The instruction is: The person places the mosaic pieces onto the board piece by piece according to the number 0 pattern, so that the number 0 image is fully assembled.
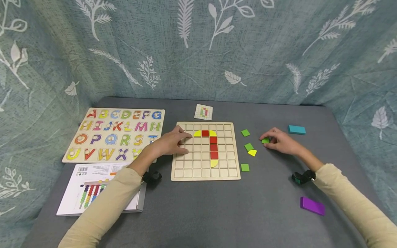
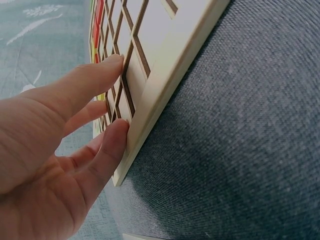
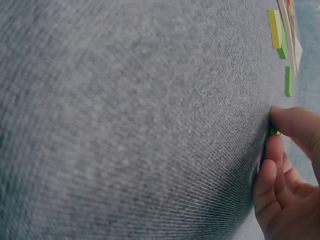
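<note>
A wooden grid board (image 1: 187,163) lies in the middle of the table. Several red square tiles (image 1: 214,147) and three yellow quarter-round tiles (image 1: 197,133) sit in its cells, forming a hook shape. My left hand (image 1: 170,142) rests on the board's left side, fingers extended and spread; in the left wrist view the thumb and fingertips touch the board's rim (image 2: 165,95). To the right of the board, my right hand (image 1: 280,142) pinches a green square tile (image 1: 265,140) low at the tabletop. The right wrist view shows that tile mostly hidden between thumb and finger.
Three green tiles (image 1: 245,167) and a yellow quarter-round lie right of the board. Behind it is a pattern card (image 1: 203,112). An alphabet puzzle (image 1: 107,137) and a white box (image 1: 69,196) stand left; a teal block (image 1: 296,130) and purple block (image 1: 312,206) lie right.
</note>
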### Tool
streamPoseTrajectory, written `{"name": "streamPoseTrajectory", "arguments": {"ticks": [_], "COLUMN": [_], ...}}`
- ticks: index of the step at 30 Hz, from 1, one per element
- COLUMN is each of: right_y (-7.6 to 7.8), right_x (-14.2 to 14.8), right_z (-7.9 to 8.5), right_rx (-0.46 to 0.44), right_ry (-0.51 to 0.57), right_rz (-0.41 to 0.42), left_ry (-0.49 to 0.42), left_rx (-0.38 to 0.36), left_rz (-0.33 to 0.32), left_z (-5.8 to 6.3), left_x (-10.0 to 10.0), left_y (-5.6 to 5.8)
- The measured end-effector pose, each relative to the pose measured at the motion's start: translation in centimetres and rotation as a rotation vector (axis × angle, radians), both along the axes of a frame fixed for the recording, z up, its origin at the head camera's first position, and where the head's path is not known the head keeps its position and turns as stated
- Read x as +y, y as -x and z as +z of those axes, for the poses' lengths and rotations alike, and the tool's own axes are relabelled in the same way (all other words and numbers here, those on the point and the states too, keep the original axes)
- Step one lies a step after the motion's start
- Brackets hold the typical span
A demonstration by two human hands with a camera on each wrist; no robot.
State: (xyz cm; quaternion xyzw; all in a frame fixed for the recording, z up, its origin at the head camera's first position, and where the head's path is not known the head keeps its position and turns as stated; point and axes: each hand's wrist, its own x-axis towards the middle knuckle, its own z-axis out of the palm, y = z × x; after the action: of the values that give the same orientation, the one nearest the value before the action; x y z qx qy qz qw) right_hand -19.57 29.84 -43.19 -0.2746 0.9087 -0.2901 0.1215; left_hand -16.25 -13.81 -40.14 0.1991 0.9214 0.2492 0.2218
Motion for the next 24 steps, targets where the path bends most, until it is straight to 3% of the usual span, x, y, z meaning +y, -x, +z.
{"name": "streamPoseTrajectory", "arguments": {"ticks": [5, 11, 17, 24], "right_y": [-0.2, -0.3, -1.7, -4.4], "right_x": [-0.6, -1.6, -4.1, -9.3], "right_z": [0.3, 0.5, 1.5, 3.1], "right_rx": [0.104, 0.130, 0.090, 0.009], "right_ry": [-0.061, -0.129, -0.033, 0.105], "right_rz": [0.006, -0.001, 0.052, 0.199], "left_ry": [0.002, 0.004, -0.001, -0.007], "left_rx": [0.005, 0.011, -0.014, 0.009], "left_rz": [-0.003, -0.004, -0.005, -0.004], "left_z": [0.0, -0.2, -0.4, -0.4], "left_x": [0.0, 0.0, 0.0, -0.1], "left_y": [0.0, -0.1, -0.1, 0.0]}}
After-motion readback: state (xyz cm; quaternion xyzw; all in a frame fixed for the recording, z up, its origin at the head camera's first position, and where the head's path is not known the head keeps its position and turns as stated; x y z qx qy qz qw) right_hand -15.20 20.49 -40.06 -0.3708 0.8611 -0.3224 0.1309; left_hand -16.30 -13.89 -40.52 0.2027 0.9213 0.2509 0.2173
